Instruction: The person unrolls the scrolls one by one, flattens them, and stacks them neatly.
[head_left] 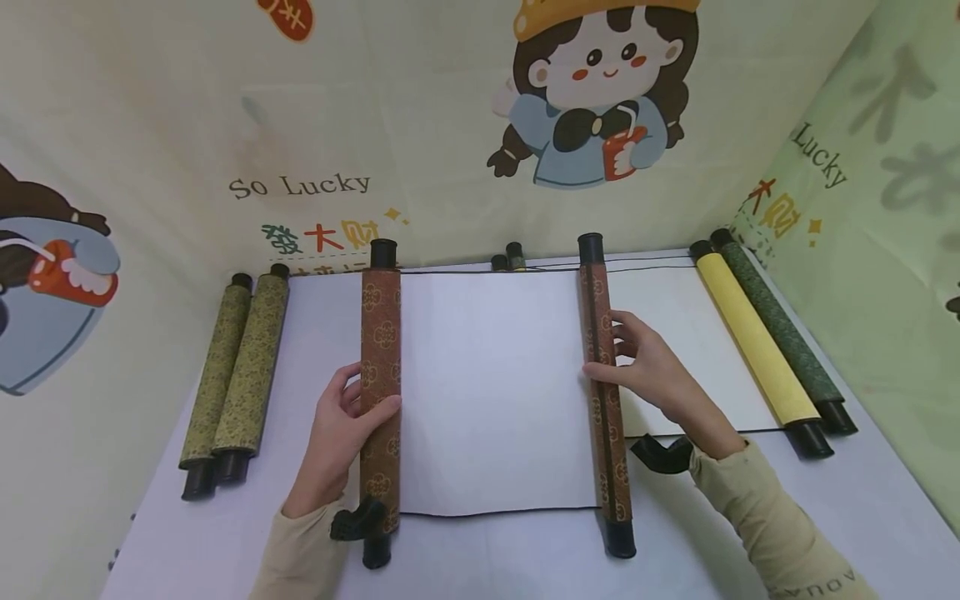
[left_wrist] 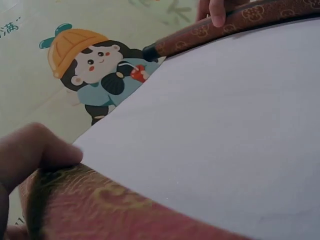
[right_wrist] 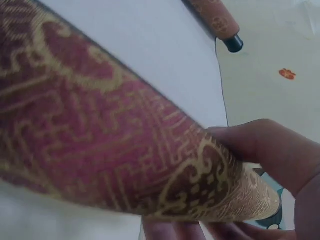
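Observation:
A hanging scroll with brown patterned cloth backing is partly unrolled, its white paper (head_left: 498,392) stretched between two rolled ends. My left hand (head_left: 347,429) grips the left roll (head_left: 381,333), thumb on top and fingers around its outer side. The right roll (head_left: 597,333) is held by my right hand (head_left: 645,367), the thumb laid across it and the fingers behind. In the left wrist view the left thumb (left_wrist: 55,150) presses the near roll's cloth (left_wrist: 125,210). The right wrist view shows the right thumb (right_wrist: 260,142) against the gold-patterned cloth (right_wrist: 115,140), with fingers underneath.
Two olive patterned scrolls (head_left: 251,367) lie side by side at the left. At the right, a yellow roll (head_left: 757,342) with white paper (head_left: 682,350) lies beside a dark green roll (head_left: 783,325). Small black-capped ends (head_left: 515,255) show at the back, before a printed cloth wall (head_left: 435,125).

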